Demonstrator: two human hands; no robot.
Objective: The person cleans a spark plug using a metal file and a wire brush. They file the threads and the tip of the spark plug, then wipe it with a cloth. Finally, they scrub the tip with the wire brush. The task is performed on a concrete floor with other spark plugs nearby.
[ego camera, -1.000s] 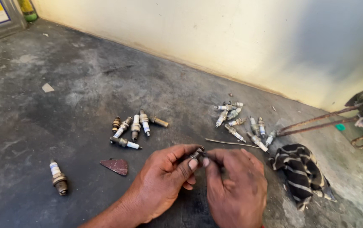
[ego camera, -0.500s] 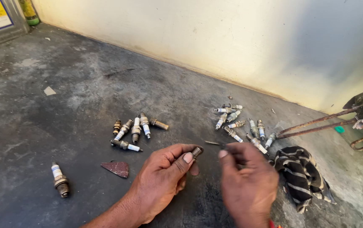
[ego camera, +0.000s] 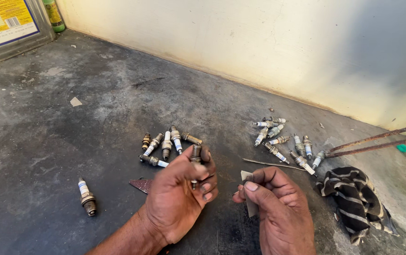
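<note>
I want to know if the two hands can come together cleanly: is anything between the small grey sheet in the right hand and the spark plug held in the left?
Nothing visible does. The left hand holds the spark plug upright, the right hand pinches the grey sheet beside it, and only bare floor shows in the gap between them.

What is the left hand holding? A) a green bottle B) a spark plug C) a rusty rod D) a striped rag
B: the left hand grips a spark plug upright between thumb and fingers, while the rag lies on the floor to the right.
</note>
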